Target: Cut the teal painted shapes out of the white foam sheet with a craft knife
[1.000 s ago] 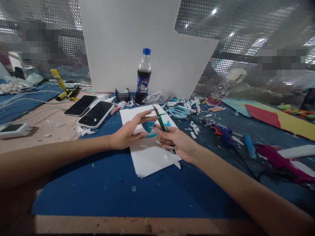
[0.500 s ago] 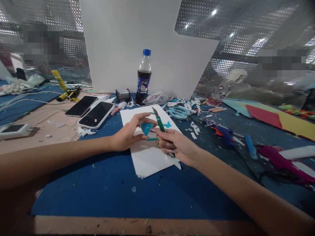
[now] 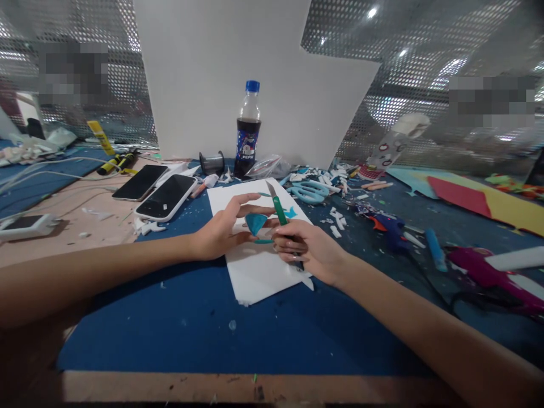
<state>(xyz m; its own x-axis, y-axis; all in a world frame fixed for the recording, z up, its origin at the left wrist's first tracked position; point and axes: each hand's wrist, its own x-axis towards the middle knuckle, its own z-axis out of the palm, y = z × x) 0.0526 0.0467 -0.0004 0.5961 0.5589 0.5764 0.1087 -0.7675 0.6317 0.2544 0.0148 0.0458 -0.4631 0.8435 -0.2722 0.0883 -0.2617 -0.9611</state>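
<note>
The left hand pinches a blue piece over a white sheet at mid-frame; the right hand grips a green knife, blade up. Careful work likely calls for a light, steady pinch, with the blade angled clear of the left fingers.

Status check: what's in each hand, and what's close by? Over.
Left hand: holding blue piece. Right hand: green-handled knife, blade pointing away from the person. White sheet below; light-blue scissors beside its right edge.
</note>
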